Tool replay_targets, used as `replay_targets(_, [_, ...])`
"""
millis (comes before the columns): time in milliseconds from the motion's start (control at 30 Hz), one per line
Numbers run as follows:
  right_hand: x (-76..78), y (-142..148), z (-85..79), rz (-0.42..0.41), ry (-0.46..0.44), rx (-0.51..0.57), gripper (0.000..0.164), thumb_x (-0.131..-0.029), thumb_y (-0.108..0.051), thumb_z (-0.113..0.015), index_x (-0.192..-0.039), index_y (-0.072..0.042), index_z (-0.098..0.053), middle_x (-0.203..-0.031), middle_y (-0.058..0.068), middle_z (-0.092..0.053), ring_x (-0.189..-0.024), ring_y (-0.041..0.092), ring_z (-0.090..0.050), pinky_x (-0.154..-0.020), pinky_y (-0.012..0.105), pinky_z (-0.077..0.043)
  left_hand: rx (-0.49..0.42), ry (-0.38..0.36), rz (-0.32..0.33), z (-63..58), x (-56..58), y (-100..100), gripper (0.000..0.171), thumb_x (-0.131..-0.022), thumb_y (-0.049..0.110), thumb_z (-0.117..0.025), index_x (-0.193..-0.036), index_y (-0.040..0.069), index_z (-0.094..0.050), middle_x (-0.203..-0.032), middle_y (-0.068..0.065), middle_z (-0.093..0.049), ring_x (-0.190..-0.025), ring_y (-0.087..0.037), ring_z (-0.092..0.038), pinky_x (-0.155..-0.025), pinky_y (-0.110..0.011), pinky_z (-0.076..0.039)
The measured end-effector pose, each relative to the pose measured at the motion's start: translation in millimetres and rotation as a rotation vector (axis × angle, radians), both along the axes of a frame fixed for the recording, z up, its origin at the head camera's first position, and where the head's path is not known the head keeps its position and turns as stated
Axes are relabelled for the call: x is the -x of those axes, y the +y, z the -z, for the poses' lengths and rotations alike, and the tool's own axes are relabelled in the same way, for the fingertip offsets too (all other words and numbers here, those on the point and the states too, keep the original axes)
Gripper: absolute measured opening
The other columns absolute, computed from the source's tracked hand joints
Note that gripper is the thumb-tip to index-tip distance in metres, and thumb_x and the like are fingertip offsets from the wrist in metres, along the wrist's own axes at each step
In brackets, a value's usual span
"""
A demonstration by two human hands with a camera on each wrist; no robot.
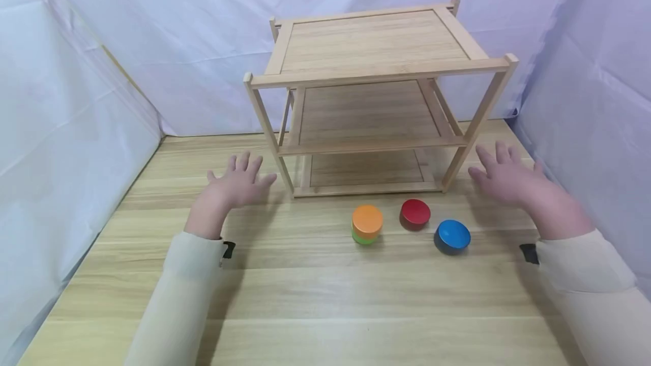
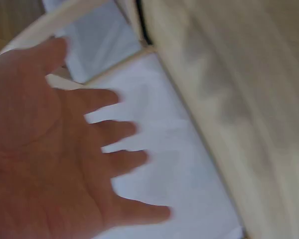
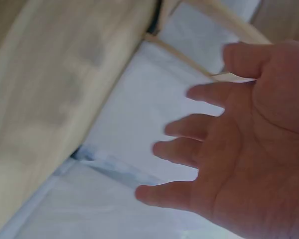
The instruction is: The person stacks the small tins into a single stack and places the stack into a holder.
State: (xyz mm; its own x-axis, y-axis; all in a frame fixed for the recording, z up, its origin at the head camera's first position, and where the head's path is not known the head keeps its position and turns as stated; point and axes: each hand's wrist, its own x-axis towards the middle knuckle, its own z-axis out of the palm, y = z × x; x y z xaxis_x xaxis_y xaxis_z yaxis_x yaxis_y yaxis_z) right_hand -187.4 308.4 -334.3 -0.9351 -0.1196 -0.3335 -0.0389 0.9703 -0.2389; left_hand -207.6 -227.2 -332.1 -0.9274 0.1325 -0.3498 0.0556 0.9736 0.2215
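My left hand (image 1: 238,184) hovers over the table beside the rack's front left leg, fingers spread and palm bare in the left wrist view. On the other side, my right hand (image 1: 511,179) is held the same way near the front right leg, also holding nothing. Between them stands a three-tier wooden rack (image 1: 371,75). In front of it, an orange round piece (image 1: 367,220) sits on top of a green one (image 1: 364,238). To their right are a small red round cup-like piece (image 1: 415,214) and a blue one (image 1: 452,236), each standing separately on the table.
The wood-grain table (image 1: 325,309) extends toward me in front of the rack. White cloth (image 1: 203,44) hangs behind it, with further cloth walls on the left (image 1: 61,129) and the right (image 1: 595,83).
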Motion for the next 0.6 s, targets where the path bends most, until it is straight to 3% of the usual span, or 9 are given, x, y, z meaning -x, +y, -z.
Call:
replay_targets(167, [-13.2, -14, -7.2, -0.066, -0.05, -0.062, 0.078, -0.114, -0.048, -0.032, -0.164, 0.01, -0.018, -0.16, 0.052, -0.007, -0.15, 0.07, -0.012, -0.112, 0.092, -0.011, 0.067, -0.11, 0.03, -15.3, -17.9, 15, 0.084, -0.11, 0.063, -0.035, -0.169, 0.004, -0.021, -0.176, -0.028, -0.015, -0.161, -0.055, -0.015, -0.123, -0.081, -0.017])
replay_targets(333, [-27.6, -32, -12.2, -0.14, -0.066, -0.071, 0.08, -0.113, -0.05, -0.039, -0.159, 0.015, -0.028, -0.157, 0.052, -0.026, -0.142, 0.071, -0.034, -0.109, 0.085, -0.033, 0.081, -0.174, 0.084, -31.8, -36.5, 36, 0.075, -0.111, 0.055, -0.042, -0.163, 0.0, -0.036, -0.164, -0.026, -0.045, -0.15, -0.049, -0.046, -0.121, -0.07, -0.037])
replay_targets(467, [-39.9, -44, -16.0, -0.174, -0.08, -0.044, 0.086, -0.11, -0.057, -0.046, -0.159, 0.011, -0.033, -0.153, 0.044, -0.044, -0.137, 0.066, -0.047, -0.106, 0.079, -0.042, 0.084, -0.163, 0.177, -37.0, -48.5, 56, 0.066, -0.108, 0.05, -0.053, -0.157, 0.005, -0.049, -0.158, -0.019, -0.057, -0.144, -0.042, -0.056, -0.118, -0.065, -0.044])
replay_targets(600, [-49.9, -55, -17.8, -0.232, -0.093, -0.056, 0.088, -0.101, -0.061, -0.062, -0.155, 0.006, -0.046, -0.141, 0.034, -0.064, -0.126, 0.055, -0.063, -0.101, 0.072, -0.05, 0.024, -0.117, 0.298, -35.0, -58.6, 79, 0.068, -0.102, 0.052, -0.066, -0.156, 0.013, -0.053, -0.153, -0.012, -0.063, -0.14, -0.035, -0.062, -0.115, -0.061, -0.049])
